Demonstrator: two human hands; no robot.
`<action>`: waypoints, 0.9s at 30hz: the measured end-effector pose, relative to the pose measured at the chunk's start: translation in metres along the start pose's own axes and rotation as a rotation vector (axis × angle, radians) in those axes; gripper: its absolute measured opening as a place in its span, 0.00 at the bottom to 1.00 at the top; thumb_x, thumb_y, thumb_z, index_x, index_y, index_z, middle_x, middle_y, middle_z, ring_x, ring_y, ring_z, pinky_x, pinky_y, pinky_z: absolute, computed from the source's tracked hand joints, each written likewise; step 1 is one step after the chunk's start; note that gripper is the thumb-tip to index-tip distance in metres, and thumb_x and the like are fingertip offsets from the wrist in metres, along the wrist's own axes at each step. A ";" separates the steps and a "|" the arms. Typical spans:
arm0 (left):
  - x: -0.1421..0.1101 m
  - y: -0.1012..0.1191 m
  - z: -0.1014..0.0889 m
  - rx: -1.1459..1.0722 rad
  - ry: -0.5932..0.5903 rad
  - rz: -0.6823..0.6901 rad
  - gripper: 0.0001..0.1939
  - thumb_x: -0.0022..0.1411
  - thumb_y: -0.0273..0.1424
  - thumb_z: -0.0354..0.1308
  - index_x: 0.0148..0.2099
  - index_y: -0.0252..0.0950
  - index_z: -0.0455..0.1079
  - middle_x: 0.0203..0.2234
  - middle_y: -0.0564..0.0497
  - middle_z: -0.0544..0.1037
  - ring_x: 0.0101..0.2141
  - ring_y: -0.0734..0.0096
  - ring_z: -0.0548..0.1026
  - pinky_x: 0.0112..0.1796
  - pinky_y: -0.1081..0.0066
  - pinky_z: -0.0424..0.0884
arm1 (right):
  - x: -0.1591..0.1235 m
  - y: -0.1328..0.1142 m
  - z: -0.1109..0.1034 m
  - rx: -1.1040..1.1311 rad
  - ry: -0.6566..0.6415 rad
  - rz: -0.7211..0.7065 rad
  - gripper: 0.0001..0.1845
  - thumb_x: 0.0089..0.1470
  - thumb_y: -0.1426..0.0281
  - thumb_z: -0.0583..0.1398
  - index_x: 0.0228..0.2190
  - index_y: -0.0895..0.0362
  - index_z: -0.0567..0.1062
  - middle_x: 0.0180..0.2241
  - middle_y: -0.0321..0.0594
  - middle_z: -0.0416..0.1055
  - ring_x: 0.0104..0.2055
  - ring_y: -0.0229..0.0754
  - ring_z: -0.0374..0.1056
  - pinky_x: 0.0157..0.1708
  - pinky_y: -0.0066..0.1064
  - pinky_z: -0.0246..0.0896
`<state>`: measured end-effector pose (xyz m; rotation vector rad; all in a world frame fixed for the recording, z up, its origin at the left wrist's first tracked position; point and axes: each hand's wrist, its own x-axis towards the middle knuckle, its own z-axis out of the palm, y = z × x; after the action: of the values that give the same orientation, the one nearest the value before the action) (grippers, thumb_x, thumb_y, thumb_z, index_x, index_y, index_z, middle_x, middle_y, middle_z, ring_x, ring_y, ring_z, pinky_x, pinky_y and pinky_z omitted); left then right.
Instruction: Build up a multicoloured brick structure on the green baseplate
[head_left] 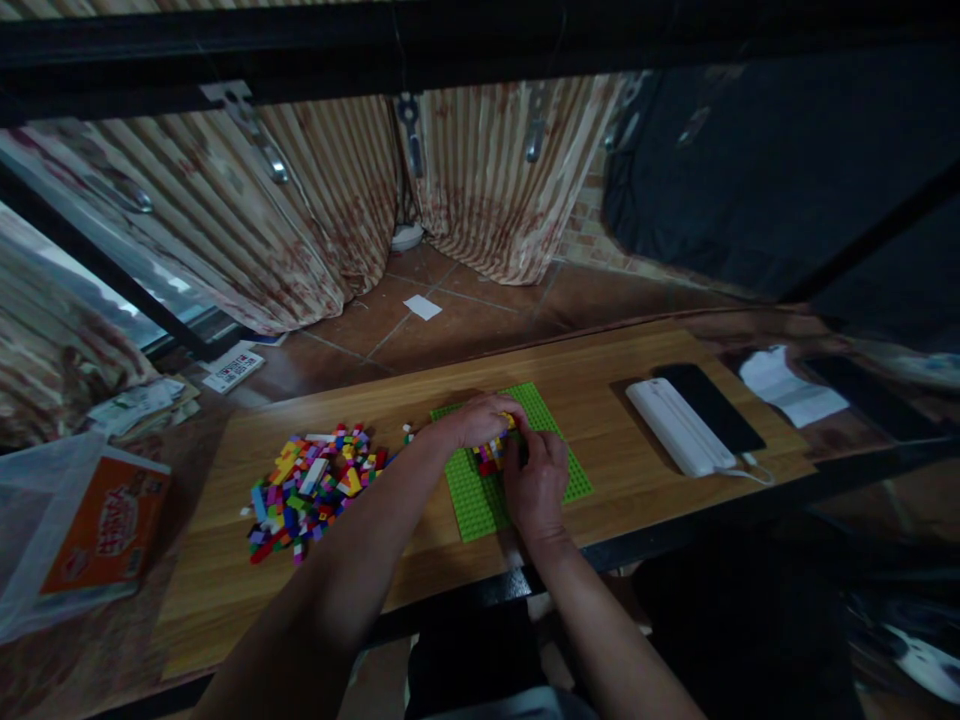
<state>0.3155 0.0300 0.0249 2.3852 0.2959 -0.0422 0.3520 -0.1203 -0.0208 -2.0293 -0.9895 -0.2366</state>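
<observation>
A green studded baseplate (476, 508) lies on the wooden table. On it stands a small build of coloured toy bricks (491, 456), with red at the near end and yellow at the far end. My left hand (480, 420) reaches over from the left, its fingers closed around the yellow brick (511, 421) at the far end. From the right, my right hand (538, 482) curls against the build, thumb and forefinger closed on its side. My fingers hide much of the build. A heap of loose toy bricks (315, 484) lies left of the plate.
A few stray bricks (407, 433) lie between heap and plate. To the right are a white device (679, 425) with a cable and a dark flat object (709, 405). A clear plastic box (56, 540) with an orange label stands at the left. Paper (793, 388) lies far right.
</observation>
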 end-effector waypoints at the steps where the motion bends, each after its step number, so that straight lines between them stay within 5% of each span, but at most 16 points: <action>1: 0.000 0.001 0.000 0.006 -0.006 0.000 0.21 0.53 0.18 0.47 0.44 0.36 0.76 0.45 0.53 0.79 0.46 0.74 0.73 0.53 0.74 0.64 | 0.001 0.000 0.000 0.000 0.004 0.007 0.18 0.62 0.65 0.52 0.44 0.61 0.76 0.34 0.48 0.69 0.41 0.49 0.62 0.42 0.42 0.60; 17: -0.004 0.002 0.000 -0.022 0.016 -0.006 0.19 0.55 0.19 0.48 0.43 0.36 0.76 0.43 0.53 0.79 0.44 0.74 0.74 0.51 0.74 0.66 | 0.000 0.002 -0.009 0.123 -0.017 0.026 0.17 0.61 0.64 0.55 0.45 0.59 0.76 0.37 0.48 0.73 0.42 0.48 0.66 0.43 0.42 0.62; 27: -0.004 0.004 0.000 -0.016 0.010 -0.036 0.18 0.57 0.20 0.48 0.42 0.37 0.76 0.41 0.53 0.80 0.44 0.74 0.74 0.49 0.74 0.66 | 0.001 0.002 -0.011 0.090 0.007 0.054 0.12 0.59 0.63 0.57 0.36 0.57 0.77 0.34 0.46 0.74 0.39 0.48 0.67 0.40 0.41 0.62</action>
<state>0.3124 0.0261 0.0282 2.3645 0.3427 -0.0440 0.3567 -0.1288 -0.0148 -1.9686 -0.9235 -0.1674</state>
